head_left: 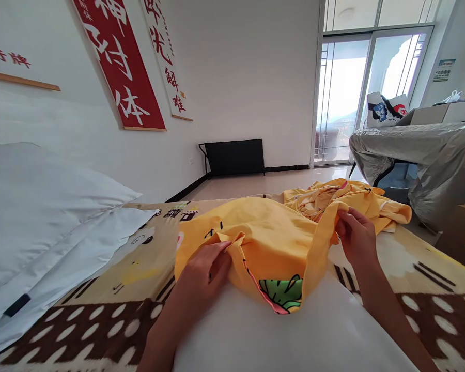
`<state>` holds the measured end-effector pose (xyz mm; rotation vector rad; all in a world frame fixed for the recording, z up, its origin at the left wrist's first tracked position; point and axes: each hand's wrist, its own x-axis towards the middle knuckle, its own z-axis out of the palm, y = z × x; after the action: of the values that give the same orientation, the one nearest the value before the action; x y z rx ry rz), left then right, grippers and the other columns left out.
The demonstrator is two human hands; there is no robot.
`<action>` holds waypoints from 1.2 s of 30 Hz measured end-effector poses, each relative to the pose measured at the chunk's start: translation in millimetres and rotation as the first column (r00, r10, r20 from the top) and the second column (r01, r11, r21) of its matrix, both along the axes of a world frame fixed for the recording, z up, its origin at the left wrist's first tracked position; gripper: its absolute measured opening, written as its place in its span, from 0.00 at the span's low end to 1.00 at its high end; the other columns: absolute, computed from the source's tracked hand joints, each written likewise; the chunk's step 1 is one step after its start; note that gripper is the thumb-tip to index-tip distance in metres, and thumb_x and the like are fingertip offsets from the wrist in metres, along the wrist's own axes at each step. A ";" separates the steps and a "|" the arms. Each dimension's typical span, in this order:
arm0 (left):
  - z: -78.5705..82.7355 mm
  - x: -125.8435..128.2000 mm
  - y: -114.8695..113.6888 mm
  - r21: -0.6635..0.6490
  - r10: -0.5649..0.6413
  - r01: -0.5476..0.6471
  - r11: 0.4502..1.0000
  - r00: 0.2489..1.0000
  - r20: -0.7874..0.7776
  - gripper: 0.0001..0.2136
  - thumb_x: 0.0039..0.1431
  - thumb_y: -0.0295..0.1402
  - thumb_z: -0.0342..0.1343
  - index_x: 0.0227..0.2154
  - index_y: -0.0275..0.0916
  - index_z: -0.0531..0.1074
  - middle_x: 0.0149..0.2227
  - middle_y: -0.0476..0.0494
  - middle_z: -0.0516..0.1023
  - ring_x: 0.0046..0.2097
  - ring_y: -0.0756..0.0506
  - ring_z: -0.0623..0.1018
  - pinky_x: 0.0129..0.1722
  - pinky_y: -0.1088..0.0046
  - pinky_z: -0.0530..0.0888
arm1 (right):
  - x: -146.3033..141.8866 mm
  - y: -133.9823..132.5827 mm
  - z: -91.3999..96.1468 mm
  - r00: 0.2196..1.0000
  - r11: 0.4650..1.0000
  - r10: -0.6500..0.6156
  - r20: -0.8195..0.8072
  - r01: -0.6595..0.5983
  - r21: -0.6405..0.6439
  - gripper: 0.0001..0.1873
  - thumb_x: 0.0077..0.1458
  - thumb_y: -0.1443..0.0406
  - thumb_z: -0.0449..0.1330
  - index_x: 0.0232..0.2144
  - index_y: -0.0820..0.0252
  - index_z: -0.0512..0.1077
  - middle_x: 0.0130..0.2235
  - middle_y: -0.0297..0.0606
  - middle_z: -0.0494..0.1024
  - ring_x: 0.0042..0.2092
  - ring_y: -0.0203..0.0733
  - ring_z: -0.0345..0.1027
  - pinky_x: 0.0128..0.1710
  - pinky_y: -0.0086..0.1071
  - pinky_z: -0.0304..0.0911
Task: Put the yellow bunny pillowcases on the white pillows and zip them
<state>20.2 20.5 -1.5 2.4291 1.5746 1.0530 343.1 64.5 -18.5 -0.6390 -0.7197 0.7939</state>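
A yellow pillowcase (275,232) with a green leaf print lies bunched on the bed, its open end pulled over the top of a white pillow (279,336) in front of me. My left hand (205,268) pinches the left edge of the yellow opening. My right hand (354,235) grips the right edge of the same opening, fingers closed on the fabric. The rest of the yellow fabric trails away toward the far side of the bed.
A beige and brown patterned blanket (112,320) covers the bed. Two white pillows (42,206) lie at the left. A sofa under grey plastic sheeting (430,155) stands at the right, a black radiator (236,156) at the far wall, glass doors (356,88) behind.
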 end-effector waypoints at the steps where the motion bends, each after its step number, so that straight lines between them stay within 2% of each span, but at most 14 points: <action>1: -0.1 0.0 0.1 -0.001 -0.002 0.002 1.000 1.000 0.002 0.19 0.63 0.43 0.43 0.49 0.38 0.69 0.47 0.41 0.74 0.49 0.42 0.74 0.50 0.64 0.71 | -0.4 -0.2 0.4 1.000 1.000 -0.001 0.001 0.001 0.000 0.07 0.39 0.65 0.66 0.23 0.61 0.73 0.13 0.25 0.59 0.16 0.26 0.48 0.15 0.23 0.41; 15: 3.1 2.5 -1.5 0.001 0.005 -0.005 1.000 1.000 -0.013 0.19 0.63 0.44 0.43 0.48 0.39 0.69 0.47 0.40 0.74 0.48 0.42 0.74 0.49 0.64 0.71 | -2.6 -2.4 2.6 1.000 1.000 -0.009 -0.012 0.008 -0.023 0.07 0.37 0.66 0.66 0.22 0.61 0.71 0.14 0.24 0.59 0.17 0.25 0.48 0.16 0.23 0.40; 36: 1.4 3.2 -1.8 0.001 -0.005 0.005 1.000 0.999 -0.046 0.19 0.63 0.41 0.42 0.49 0.37 0.68 0.48 0.39 0.73 0.48 0.42 0.74 0.49 0.63 0.72 | -11.8 0.5 -3.8 0.998 0.999 0.035 0.053 -0.033 -0.038 0.10 0.41 0.64 0.66 0.22 0.60 0.68 0.15 0.24 0.58 0.17 0.26 0.46 0.17 0.24 0.40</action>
<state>23.4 18.6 -0.1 2.4744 1.5805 1.0049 331.3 65.0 -22.3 -0.6850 -0.7677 0.8255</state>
